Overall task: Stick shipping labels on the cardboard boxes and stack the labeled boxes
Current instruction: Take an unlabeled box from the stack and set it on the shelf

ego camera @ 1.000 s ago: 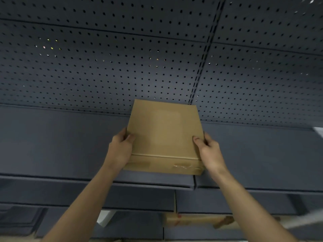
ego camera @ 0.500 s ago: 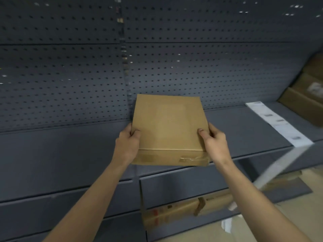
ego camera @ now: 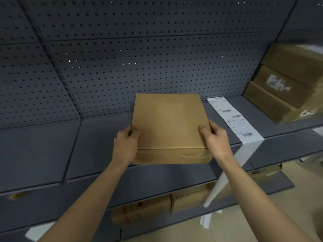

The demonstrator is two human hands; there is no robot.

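Head view: I looked down over both bare forearms at a grey shelf backed by a dark pegboard wall;
Cardboard box: flat and brown, it sat between the two hands over the front part of the shelf, its near edge sticking out past the shelf lip; I could not tell whether its underside touched the shelf; its top face was plain cardboard, and clear tape wrinkled along the near side;
Left hand: it gripped the box's left edge, thumb laid on the top face, fingers curled under out of my sight;
Right hand: it gripped the right edge the same way, thumb on top near the corner, fingers wrapped round the side;
Label strip: a long white strip of printed shipping labels lay on the shelf just right of the box, ran to the front lip and hung down over it;
Stacked boxes: blurred brown cartons stood piled at the far right of the shelf, white labels showing on their near sides;
Lower boxes: more cartons stood under the shelf, beside the tan floor
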